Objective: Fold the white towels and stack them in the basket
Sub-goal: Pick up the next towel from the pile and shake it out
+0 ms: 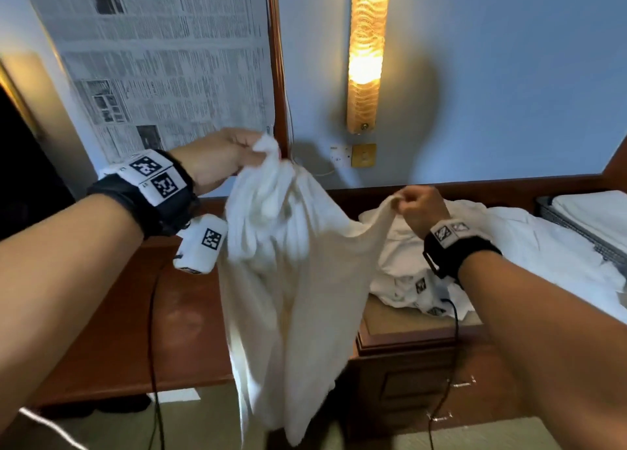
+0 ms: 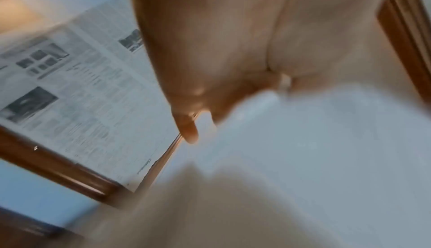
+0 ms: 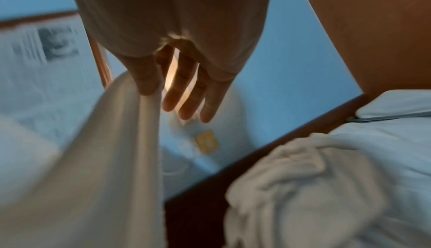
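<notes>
The left hand (image 1: 220,154) grips a bunched top corner of the white towel (image 1: 291,280), which hangs in the air; the right hand (image 1: 420,208) pinches its other top edge between thumb and forefinger. That light pinch could slip, dropping the towel to the floor. The unfolded pile (image 1: 441,273) waits on the bed's near edge, the basket (image 1: 556,218) at its far right.

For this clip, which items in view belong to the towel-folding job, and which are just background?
Job items:
held white towel, gripped by left hand and right hand
unfolded towel pile
basket holding a folded towel

Background:
wall lamp
newspaper
wall socket
</notes>
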Demonstrator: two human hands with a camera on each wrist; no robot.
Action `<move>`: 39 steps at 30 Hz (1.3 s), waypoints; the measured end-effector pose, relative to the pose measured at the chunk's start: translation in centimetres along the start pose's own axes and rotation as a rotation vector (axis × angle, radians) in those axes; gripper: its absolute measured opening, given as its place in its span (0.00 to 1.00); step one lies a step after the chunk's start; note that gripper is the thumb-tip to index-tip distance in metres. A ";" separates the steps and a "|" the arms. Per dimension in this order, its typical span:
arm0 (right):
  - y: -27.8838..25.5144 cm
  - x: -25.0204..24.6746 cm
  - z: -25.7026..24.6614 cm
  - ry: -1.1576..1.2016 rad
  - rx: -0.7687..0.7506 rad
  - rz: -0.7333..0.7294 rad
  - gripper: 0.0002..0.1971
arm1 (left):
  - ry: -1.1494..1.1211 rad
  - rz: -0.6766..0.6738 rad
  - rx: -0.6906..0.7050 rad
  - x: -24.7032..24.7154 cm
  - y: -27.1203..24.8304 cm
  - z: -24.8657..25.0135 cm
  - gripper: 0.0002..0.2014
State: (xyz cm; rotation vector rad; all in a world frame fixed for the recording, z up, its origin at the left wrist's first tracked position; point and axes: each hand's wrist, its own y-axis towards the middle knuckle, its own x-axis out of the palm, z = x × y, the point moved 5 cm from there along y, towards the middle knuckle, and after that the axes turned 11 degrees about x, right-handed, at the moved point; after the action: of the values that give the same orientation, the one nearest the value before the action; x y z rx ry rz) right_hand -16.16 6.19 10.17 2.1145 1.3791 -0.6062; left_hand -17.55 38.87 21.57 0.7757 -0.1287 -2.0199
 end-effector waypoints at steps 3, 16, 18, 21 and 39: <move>-0.3 -0.4 -8.6 0.145 -0.144 0.050 0.07 | 0.046 -0.156 0.009 -1.8 -1.5 0.7 0.13; -9.1 2.3 -32.6 0.225 -0.556 -0.016 0.06 | 0.104 0.387 0.452 -14.0 -5.1 5.0 0.11; -10.2 2.4 -34.6 0.272 -0.557 -0.009 0.06 | 0.069 0.454 0.454 -15.5 -5.5 5.7 0.05; -11.6 2.6 -36.9 0.330 -0.561 -0.036 0.05 | 0.069 0.448 0.469 -17.1 -5.9 7.0 0.06; -16.1 5.5 -43.0 0.471 -0.573 -0.237 0.07 | -0.041 0.296 0.471 -21.6 -9.7 9.2 0.07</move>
State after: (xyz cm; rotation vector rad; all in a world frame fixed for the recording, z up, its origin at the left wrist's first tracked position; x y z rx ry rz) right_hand -25.63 43.36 35.99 1.6864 1.8054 0.2197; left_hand -22.15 59.67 35.37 0.9415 -0.7212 -1.7386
